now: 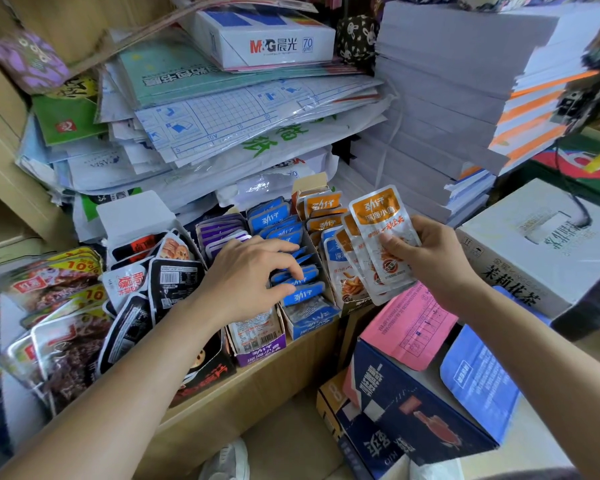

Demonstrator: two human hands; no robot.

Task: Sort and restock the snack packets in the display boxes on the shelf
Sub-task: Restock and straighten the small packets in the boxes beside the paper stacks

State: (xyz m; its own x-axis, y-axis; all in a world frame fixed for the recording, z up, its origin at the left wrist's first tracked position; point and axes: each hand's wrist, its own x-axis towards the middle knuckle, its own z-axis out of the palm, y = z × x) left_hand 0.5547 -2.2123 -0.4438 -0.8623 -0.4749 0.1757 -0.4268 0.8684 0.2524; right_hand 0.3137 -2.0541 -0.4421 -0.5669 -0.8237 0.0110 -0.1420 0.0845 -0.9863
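Your left hand [246, 275] and right hand [426, 251] are bare; both forearms [125, 368] run uncovered to the frame's lower edge; your right thumbnail [386, 242] is short and plain; low between your arms the toe of a white shoe [227, 459] with grey trim shows; a strip of dark grey cloth [534, 475] lies at the bottom right edge, garment unclear.

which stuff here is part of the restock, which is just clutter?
Job: left hand gripping blue packets in blue box; right hand holding orange packets; purple box.
Clutter: paper ream; paper stacks; white carton; pink sheet; navy carton.
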